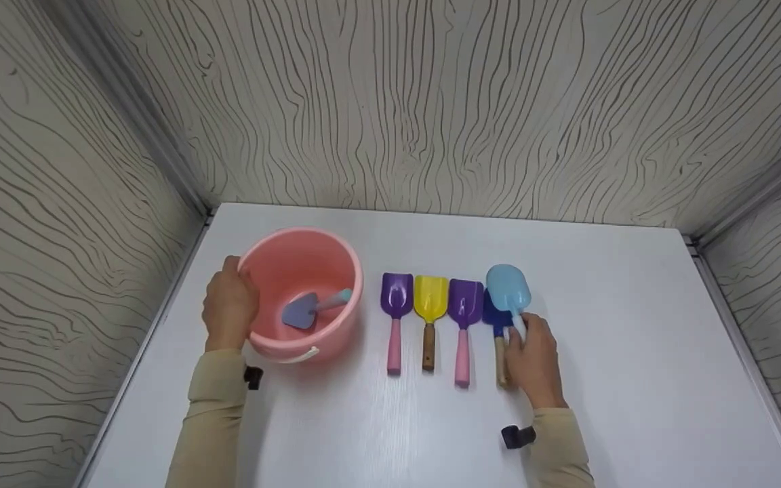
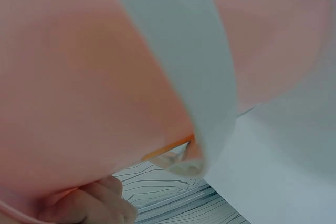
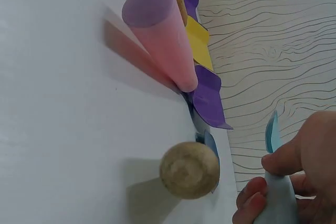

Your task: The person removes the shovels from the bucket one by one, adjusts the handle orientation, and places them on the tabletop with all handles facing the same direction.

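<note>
My left hand grips the left rim of a pink bucket, which leans a little toward me. Inside the bucket lies a toy shovel with a greyish-purple blade. With my right hand I hold a light blue toy shovel by its pale handle, fingers and thumb wrapped round it. Its blade overlaps a dark blue shovel with a tan handle on the table. In the right wrist view, the light blue shovel is raised off the table beside that tan handle.
Left of the dark blue shovel lie a purple shovel with a pink handle, a yellow shovel with a brown handle and another purple shovel, side by side. Wood-patterned panels enclose the white table at the back and sides.
</note>
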`<action>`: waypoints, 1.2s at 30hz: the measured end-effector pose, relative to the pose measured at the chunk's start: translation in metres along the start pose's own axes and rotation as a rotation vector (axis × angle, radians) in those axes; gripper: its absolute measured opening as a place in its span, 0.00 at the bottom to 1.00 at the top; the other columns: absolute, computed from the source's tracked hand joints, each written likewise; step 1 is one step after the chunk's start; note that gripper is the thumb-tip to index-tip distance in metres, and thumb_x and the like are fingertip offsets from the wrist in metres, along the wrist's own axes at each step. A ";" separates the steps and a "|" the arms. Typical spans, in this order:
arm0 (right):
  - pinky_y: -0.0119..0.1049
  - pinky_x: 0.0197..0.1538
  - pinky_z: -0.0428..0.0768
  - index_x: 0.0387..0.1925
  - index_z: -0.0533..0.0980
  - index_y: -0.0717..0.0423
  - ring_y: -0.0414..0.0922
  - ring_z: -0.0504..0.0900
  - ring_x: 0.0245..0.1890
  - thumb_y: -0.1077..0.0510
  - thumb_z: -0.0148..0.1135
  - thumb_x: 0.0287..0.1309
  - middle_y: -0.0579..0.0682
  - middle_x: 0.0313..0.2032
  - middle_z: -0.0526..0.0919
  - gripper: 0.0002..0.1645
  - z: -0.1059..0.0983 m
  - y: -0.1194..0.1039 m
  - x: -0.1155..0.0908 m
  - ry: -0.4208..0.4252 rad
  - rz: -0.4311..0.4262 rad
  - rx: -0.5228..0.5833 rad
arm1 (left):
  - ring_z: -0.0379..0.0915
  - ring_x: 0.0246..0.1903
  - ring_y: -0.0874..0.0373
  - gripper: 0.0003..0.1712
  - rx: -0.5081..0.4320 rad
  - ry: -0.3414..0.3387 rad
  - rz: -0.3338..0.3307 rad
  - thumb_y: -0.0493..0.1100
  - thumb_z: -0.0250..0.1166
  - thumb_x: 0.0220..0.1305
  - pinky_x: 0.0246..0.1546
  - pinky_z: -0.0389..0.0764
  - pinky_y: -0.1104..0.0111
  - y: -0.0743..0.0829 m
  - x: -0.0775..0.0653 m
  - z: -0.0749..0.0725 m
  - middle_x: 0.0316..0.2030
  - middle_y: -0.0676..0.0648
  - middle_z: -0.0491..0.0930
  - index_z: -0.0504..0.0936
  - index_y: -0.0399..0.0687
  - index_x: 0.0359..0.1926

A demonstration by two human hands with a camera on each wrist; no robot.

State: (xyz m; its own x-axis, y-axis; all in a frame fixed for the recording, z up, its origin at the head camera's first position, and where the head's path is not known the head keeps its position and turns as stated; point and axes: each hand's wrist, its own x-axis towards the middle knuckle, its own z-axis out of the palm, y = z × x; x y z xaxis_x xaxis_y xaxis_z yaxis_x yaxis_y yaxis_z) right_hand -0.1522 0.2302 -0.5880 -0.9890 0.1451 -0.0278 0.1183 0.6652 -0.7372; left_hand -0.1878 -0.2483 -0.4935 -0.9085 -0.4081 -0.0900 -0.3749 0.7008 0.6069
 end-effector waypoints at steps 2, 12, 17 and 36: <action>0.64 0.72 0.71 0.71 0.64 0.76 0.69 0.74 0.68 0.63 0.51 0.79 0.72 0.63 0.74 0.27 -0.001 0.004 -0.001 0.004 -0.005 -0.006 | 0.83 0.49 0.31 0.23 -0.001 0.000 0.000 0.48 0.44 0.86 0.41 0.83 0.40 0.000 0.000 0.000 0.54 0.30 0.81 0.71 0.41 0.70; 0.66 0.67 0.73 0.70 0.63 0.78 0.71 0.74 0.64 0.64 0.49 0.79 0.75 0.59 0.72 0.27 -0.007 0.021 -0.002 0.007 0.043 -0.028 | 0.83 0.51 0.32 0.25 0.007 -0.022 -0.029 0.50 0.42 0.87 0.44 0.83 0.40 0.002 0.001 0.000 0.56 0.30 0.81 0.70 0.42 0.71; 0.65 0.66 0.74 0.72 0.62 0.78 0.71 0.75 0.63 0.63 0.46 0.80 0.74 0.58 0.72 0.28 -0.007 0.030 0.000 -0.005 0.083 -0.035 | 0.83 0.51 0.31 0.25 0.001 -0.020 -0.020 0.51 0.41 0.88 0.44 0.83 0.39 0.001 0.001 -0.001 0.56 0.30 0.81 0.70 0.41 0.70; 0.66 0.62 0.74 0.71 0.61 0.81 0.72 0.74 0.60 0.62 0.45 0.79 0.76 0.57 0.70 0.30 -0.010 0.035 0.005 -0.016 0.155 -0.071 | 0.85 0.46 0.36 0.24 0.013 -0.039 -0.031 0.48 0.42 0.87 0.39 0.84 0.44 0.002 0.002 -0.002 0.55 0.31 0.82 0.70 0.40 0.70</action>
State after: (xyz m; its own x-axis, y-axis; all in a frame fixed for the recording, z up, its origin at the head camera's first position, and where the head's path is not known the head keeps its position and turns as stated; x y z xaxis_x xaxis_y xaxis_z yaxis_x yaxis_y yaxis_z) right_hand -0.1525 0.2610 -0.6074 -0.9596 0.2388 -0.1489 0.2753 0.6861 -0.6734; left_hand -0.1903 -0.2491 -0.4911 -0.9027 -0.4071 -0.1395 -0.4054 0.6959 0.5928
